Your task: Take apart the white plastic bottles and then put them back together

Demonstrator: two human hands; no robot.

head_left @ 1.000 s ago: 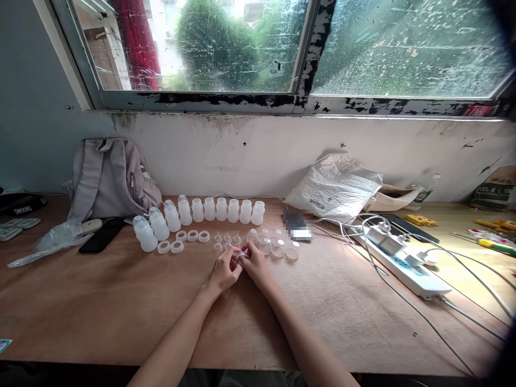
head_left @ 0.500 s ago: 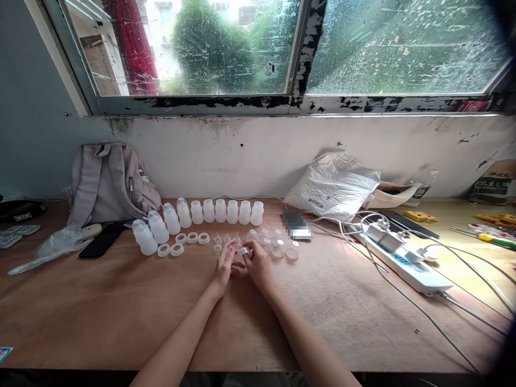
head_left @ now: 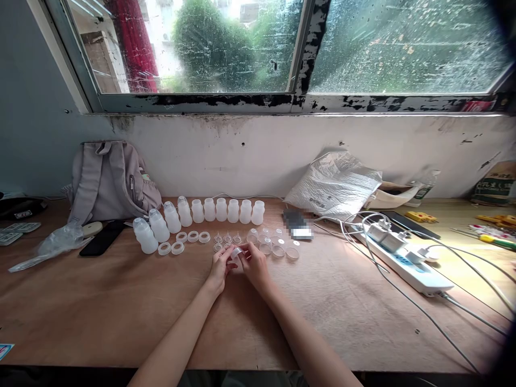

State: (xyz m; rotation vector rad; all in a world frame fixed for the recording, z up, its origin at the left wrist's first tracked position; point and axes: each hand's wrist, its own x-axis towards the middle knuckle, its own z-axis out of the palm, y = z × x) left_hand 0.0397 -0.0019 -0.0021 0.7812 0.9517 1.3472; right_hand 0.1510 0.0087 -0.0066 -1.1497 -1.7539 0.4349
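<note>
Between my left hand [head_left: 221,266] and my right hand [head_left: 253,264] is a small white screw ring [head_left: 236,252], with the fingers of both hands closed around it. Whether a teat sits inside it I cannot make out. Just behind my hands stand several clear teats [head_left: 227,238], and the small rings near them are partly covered by my fingers. Clear round caps [head_left: 278,251] lie to the right of my right hand. Off to the left are loose white screw rings [head_left: 177,248]. Frosted small bottles [head_left: 221,209] line up behind, some at the left with clear domed covers [head_left: 155,216].
A grey backpack [head_left: 115,183], a black phone [head_left: 102,238] and a plastic bag [head_left: 64,242] occupy the left. On the right, a silver bubble mailer [head_left: 334,183] leans on the wall. A power strip [head_left: 407,263] trails white cables across the table [head_left: 121,317].
Both hands have come slightly down and left together, with the screw ring still between them. The bottles, loose rings and caps stay where they were.
</note>
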